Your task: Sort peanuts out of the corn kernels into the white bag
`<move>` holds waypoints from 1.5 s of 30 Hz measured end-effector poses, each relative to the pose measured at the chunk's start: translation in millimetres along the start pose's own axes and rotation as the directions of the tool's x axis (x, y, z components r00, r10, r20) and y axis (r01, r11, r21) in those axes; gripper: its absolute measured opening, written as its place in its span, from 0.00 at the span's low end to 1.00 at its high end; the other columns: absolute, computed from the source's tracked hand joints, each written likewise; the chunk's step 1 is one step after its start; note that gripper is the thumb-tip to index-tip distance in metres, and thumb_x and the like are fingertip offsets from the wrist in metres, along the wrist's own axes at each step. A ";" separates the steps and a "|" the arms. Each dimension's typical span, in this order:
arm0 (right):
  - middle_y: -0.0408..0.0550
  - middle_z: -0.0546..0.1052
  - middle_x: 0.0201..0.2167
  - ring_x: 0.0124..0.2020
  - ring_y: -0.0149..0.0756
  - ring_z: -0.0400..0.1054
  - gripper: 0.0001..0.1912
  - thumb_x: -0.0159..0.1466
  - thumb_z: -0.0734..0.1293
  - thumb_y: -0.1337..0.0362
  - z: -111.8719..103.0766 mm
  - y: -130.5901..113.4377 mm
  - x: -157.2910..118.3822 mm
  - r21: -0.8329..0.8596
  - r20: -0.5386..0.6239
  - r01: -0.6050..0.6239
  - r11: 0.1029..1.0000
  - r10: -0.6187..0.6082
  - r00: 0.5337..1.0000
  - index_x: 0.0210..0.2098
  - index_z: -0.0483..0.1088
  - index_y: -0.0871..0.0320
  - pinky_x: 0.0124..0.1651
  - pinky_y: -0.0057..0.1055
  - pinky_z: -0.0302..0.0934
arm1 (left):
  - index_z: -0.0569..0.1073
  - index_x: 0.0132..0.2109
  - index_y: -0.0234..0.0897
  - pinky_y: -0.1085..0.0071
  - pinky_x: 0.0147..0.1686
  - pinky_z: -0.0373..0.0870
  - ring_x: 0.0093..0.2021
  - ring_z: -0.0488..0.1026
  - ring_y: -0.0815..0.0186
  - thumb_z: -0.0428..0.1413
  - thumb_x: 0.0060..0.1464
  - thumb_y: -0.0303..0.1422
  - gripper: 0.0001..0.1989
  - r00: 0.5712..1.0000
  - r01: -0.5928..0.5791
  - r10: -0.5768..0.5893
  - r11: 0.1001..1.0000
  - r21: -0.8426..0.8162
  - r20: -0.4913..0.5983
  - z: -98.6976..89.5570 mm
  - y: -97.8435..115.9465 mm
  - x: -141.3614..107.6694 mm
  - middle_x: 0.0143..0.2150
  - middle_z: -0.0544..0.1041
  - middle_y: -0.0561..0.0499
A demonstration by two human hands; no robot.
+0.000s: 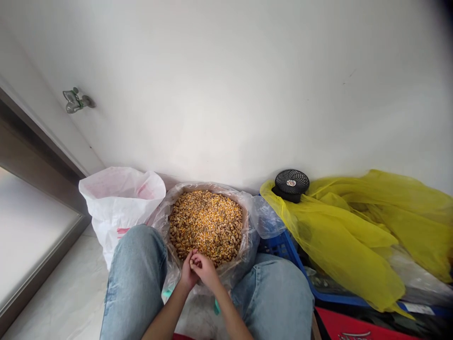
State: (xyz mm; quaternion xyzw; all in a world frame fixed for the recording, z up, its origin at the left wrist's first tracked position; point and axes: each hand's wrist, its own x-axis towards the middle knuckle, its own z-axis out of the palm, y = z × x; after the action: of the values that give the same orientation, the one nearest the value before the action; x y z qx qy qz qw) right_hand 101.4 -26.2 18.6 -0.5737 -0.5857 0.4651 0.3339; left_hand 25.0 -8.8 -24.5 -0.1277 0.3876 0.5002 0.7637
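Note:
Between my knees stands a clear plastic bag (249, 236) with its mouth folded wide. It is filled with yellow corn kernels (208, 215) mixed with tan pieces that look like unshelled peanuts (221, 252). Over the near rim, my left hand (188, 273) and my right hand (205, 268) meet with fingertips together. Both are closed around a small tan piece (192, 264), which looks like a peanut. Fingers cover most of it.
To the left is an open white sack (120, 200). On the right, yellow mesh cloth (339, 241) drapes over a blue crate (295, 257), with a small black fan (290, 184) on top. A white wall (226, 94) rises behind, and a glass tap-like fitting (76, 100) sticks out of it.

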 end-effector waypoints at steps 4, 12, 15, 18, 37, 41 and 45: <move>0.46 0.74 0.29 0.30 0.34 0.67 0.11 0.56 0.58 0.61 -15.3 15.2 11.1 -0.006 -0.125 -0.026 1.000 0.025 0.992 0.33 0.69 0.57 0.35 0.29 0.59 | 0.68 0.29 0.34 0.75 0.29 0.69 0.24 0.71 0.72 0.48 0.52 0.29 0.07 0.999 0.052 -0.052 0.999 0.015 0.007 -0.7 2.1 -1.7 0.23 0.73 0.53; 0.52 0.74 0.34 0.38 0.37 0.67 0.17 0.51 0.55 0.76 -65.7 76.3 37.9 -0.357 -0.393 -0.418 0.835 0.272 0.878 0.36 0.70 0.63 0.43 0.28 0.57 | 0.66 0.30 0.35 0.70 0.33 0.71 0.28 0.73 0.70 0.49 0.51 0.29 0.03 0.997 0.073 -0.074 0.997 0.021 0.006 -3.8 1.6 -1.2 0.27 0.73 0.52; 0.54 0.73 0.36 0.39 0.38 0.67 0.18 0.51 0.56 0.76 -61.4 85.3 42.3 -0.394 -0.384 -0.447 0.803 0.298 0.874 0.38 0.69 0.63 0.42 0.29 0.57 | 0.67 0.31 0.35 0.70 0.32 0.71 0.27 0.73 0.70 0.50 0.51 0.29 0.03 0.998 0.068 -0.068 0.997 0.024 -0.012 -3.7 0.7 -1.1 0.27 0.73 0.53; 0.56 0.70 0.40 0.39 0.39 0.67 0.19 0.53 0.55 0.75 -52.0 86.3 46.8 -0.469 -0.383 -0.479 0.742 0.318 0.867 0.41 0.68 0.61 0.40 0.30 0.57 | 0.67 0.30 0.35 0.70 0.32 0.71 0.28 0.72 0.70 0.51 0.50 0.29 0.02 0.997 0.072 -0.072 0.997 0.029 0.003 -2.7 0.1 -0.9 0.27 0.73 0.53; 0.50 0.71 0.30 0.32 0.33 0.65 0.17 0.46 0.54 0.81 -45.0 89.0 44.0 -0.551 -0.309 -0.363 0.752 0.220 0.925 0.28 0.68 0.59 0.35 0.25 0.55 | 0.67 0.29 0.36 0.71 0.32 0.70 0.27 0.72 0.70 0.49 0.51 0.28 0.04 0.997 0.074 -0.074 0.996 0.044 -0.003 4.3 1.5 -7.9 0.26 0.72 0.53; 0.45 0.68 0.25 0.30 0.34 0.63 0.11 0.43 0.56 0.77 -50.1 79.6 44.0 -0.276 -0.390 -0.256 0.926 0.136 0.911 0.22 0.64 0.57 0.36 0.27 0.56 | 0.67 0.30 0.36 0.71 0.32 0.70 0.27 0.72 0.71 0.49 0.51 0.29 0.04 0.998 0.068 -0.068 0.997 0.038 0.000 2.2 2.3 -8.1 0.26 0.72 0.53; 0.43 0.68 0.26 0.32 0.35 0.64 0.09 0.44 0.58 0.73 -50.0 48.9 38.6 0.054 -0.288 -0.080 0.995 0.092 0.953 0.24 0.64 0.57 0.38 0.30 0.58 | 0.67 0.30 0.36 0.72 0.33 0.69 0.27 0.71 0.71 0.50 0.50 0.29 0.03 0.998 0.054 -0.055 0.998 0.041 0.028 0.3 1.7 -7.0 0.26 0.72 0.54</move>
State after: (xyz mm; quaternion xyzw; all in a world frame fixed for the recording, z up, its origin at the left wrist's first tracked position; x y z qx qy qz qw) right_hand 160.8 15.4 -15.1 -0.6534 -0.4950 0.4024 0.4075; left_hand 22.3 -12.5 -18.8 -0.1158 0.3827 0.4731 0.7851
